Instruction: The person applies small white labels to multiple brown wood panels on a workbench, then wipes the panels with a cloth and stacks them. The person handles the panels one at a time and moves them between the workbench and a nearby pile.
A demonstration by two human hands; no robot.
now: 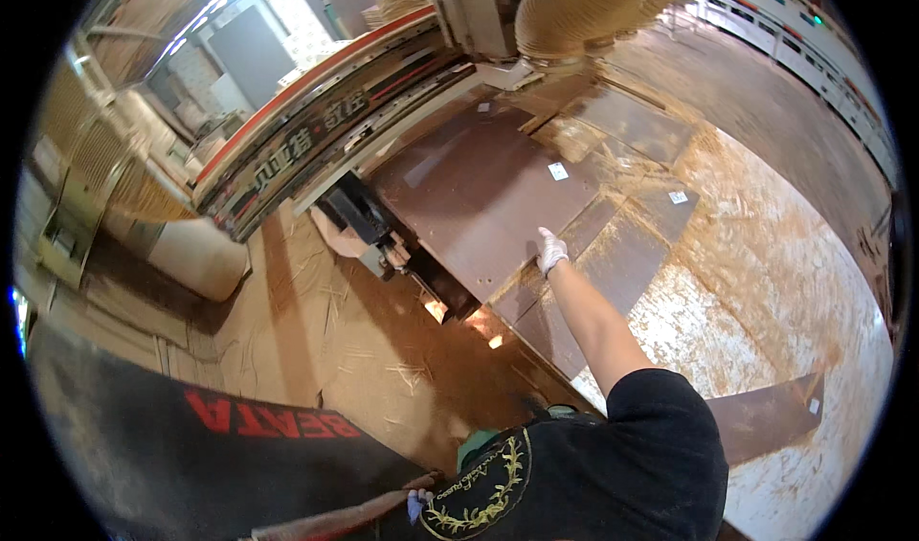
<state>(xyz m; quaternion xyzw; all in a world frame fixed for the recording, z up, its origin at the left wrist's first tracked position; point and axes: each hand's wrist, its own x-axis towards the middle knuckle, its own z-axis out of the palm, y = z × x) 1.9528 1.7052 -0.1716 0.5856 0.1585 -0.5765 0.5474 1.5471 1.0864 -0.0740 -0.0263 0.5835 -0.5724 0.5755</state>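
My right hand (552,252), in a white glove, reaches out to the near right edge of a large dark brown panel (479,206). Its fingers look closed at that edge, partly hidden, with the thumb on the upper side. The panel lies flat among other cut pieces and carries a small white label (558,171). Beside it, a narrower brown piece (613,263) is dusted with sawdust. Low in the picture, my left hand (415,506), also gloved, shows only in part against my black shirt, beside a brown strip (330,520); its fingers are hidden.
A machine gantry (325,110) with a ribbed dust hose (574,14) spans the far side. Sawdust covers the white machine bed (728,302), where another labelled brown piece (771,417) lies. A black surface with red lettering (220,455) stands lower left. Cardboard (297,292) covers the floor.
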